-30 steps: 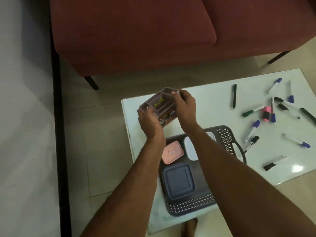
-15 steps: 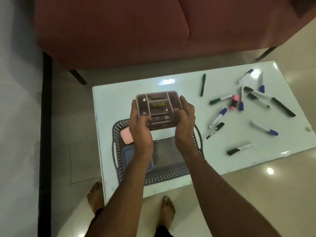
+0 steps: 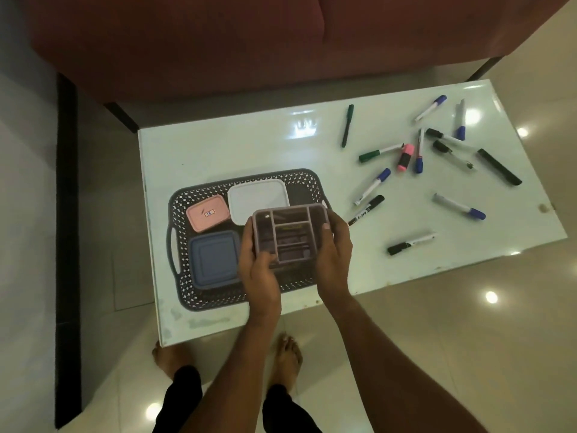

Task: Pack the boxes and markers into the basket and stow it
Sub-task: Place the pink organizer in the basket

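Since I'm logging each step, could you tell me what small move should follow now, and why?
Probably lower the compartment box, gripped by the left hand and right hand, into the basket's free right part. The pink box, white box and blue box fill the rest.

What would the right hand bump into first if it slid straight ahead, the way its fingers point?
Probably the black marker lying just beyond the right hand, which holds the divided box with the left hand. Height above the table is unclear.

The table (image 3: 237,151) top looks glossy and smooth, mirroring lights. At nine o'clock, the basket (image 3: 184,201) is perforated dark plastic; its lidded boxes (image 3: 212,260) look matt plastic. The floor (image 3: 468,323) tiles shine.
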